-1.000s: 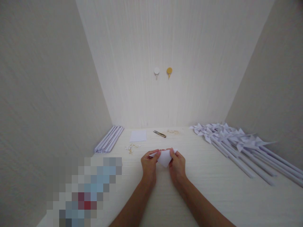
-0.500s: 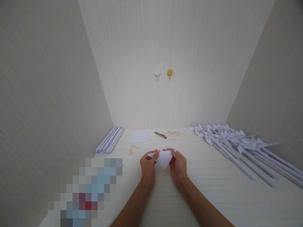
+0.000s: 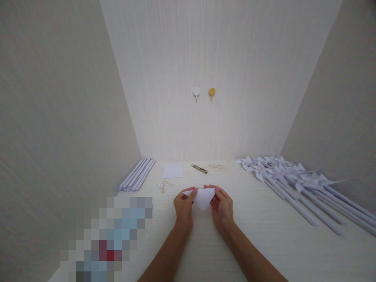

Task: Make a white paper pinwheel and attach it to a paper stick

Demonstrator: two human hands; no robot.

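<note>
A white sheet of paper (image 3: 203,199), folded into a triangle with its point toward me, is held up between both hands over the table. My left hand (image 3: 184,203) pinches its left corner, thumb on the near face and fingers behind. At the right corner, my right hand (image 3: 222,204) grips the paper the same way, with its lower fingers curled. A flat square of white paper (image 3: 172,171) lies beyond my left hand. Small thread snips (image 3: 199,169) rest on the table behind the folded sheet.
Rolled paper sticks (image 3: 137,175) lie stacked at the left wall. White paper pinwheels (image 3: 289,174) on sticks are piled at right. Small cotton-swab-like pieces (image 3: 164,185) are scattered left of centre. A pixelated blue-grey patch (image 3: 117,235) covers the front left. Two hooks (image 3: 212,92) hang on the back wall.
The view has shifted very slightly. My right thumb has moved a little outward along the folded paper's right corner; both hands keep their hold.
</note>
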